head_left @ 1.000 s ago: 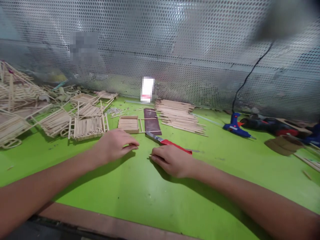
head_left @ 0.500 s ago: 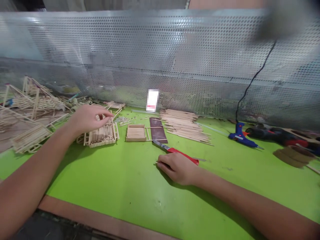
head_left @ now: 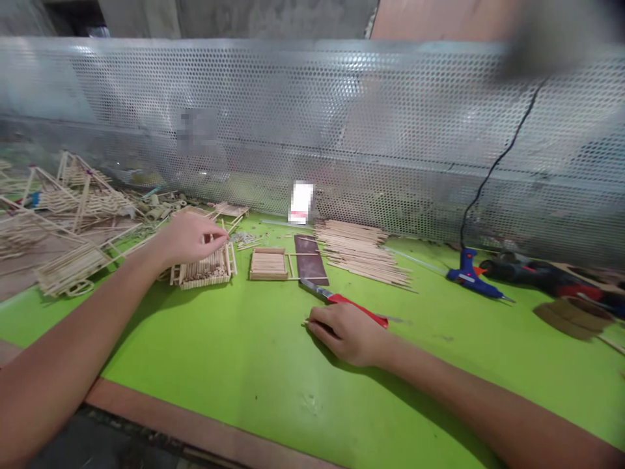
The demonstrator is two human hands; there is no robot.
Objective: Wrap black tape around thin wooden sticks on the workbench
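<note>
Behind the green counter (head_left: 254, 365) stands a screen of grey metal full of small holes (head_left: 312, 130), and a black cable (head_left: 493, 176) runs down in front of it to the right. The left hand (head_left: 188, 238) reaches forward to a small crate made of sticks (head_left: 205, 268), which stands on the counter left of the middle. Its thumb and fingers are drawn together in a pinch at the top edge of the crate, but I cannot tell whether they really grip a stick there or only touch it. The right hand (head_left: 349, 333) lies palm down on the counter, near the middle. Its fingers are curled down over a thin stick (head_left: 306, 322), and only the end of this stick shows at the fingertips. Just behind this hand lies a knife with a red handle (head_left: 349, 303), its blade pointing to the back left. Between the two hands, further back, is a flat panel of sticks (head_left: 267, 264), and just beside it on the right lies a dark brown sheet (head_left: 310, 259). A loose pile of long sticks (head_left: 364, 253) lies to the right of the sheet, close to the screen. A blue glue gun (head_left: 471, 277) lies well apart on the right side. At the far left stand several open frames of sticks (head_left: 73, 195), crowded together.
</note>
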